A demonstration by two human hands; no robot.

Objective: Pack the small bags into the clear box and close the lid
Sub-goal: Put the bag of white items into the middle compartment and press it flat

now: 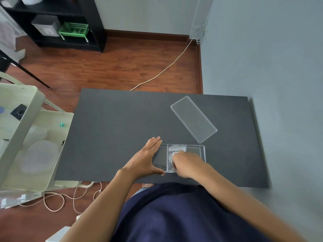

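Observation:
A clear box [201, 147] with dividers lies near the front edge of the black table [113, 123]. My left hand [146, 158] rests flat against the box's left end, fingers apart, thumb along its front corner. My right hand [187, 164] reaches down into the middle compartment, fingers curled onto small clear bags [176, 149] lying there. Whether the fingers pinch a bag is hidden by the hand. The clear lid [193, 118] lies apart on the table, behind and to the right of the box, set at an angle.
A pale cart [22, 137] with containers stands left of the table. A grey wall [279, 67] runs along the right edge. Cables [57, 201] lie on the wooden floor. A black shelf [70, 23] stands far back left.

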